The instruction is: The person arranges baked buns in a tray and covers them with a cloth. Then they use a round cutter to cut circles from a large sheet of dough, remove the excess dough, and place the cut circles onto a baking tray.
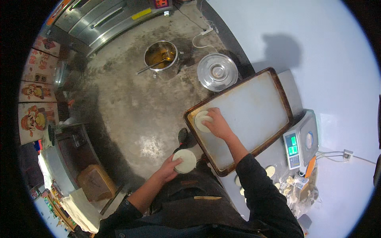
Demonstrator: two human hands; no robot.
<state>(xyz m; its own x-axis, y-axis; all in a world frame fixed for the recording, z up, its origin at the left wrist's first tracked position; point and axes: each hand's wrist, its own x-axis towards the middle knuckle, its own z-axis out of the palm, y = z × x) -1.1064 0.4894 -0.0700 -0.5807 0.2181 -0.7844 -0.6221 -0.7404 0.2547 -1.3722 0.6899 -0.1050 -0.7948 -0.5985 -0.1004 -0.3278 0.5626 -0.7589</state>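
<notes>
My left hand (167, 171) holds a pale round flat dough disc (187, 162) in front of my body, its thumb lying over the top and its other fingers hidden underneath. At the left end of a large dark-rimmed baking tray (254, 113), my right hand (218, 123) grips a second pale dough disc (200, 121) with curled fingers. That disc is at the tray's surface; whether it lies flat on it I cannot tell. Apart from this disc, the tray shows a bare whitish surface.
A pot (161, 56) of amber liquid with a ladle stands on the floor, beside a clear lid (217, 72). Right of the tray sits a digital scale (300, 139). More dough pieces (270, 171) and plastic bags (301, 194) lie near my right arm. Steel drawers (107, 18) stand far left.
</notes>
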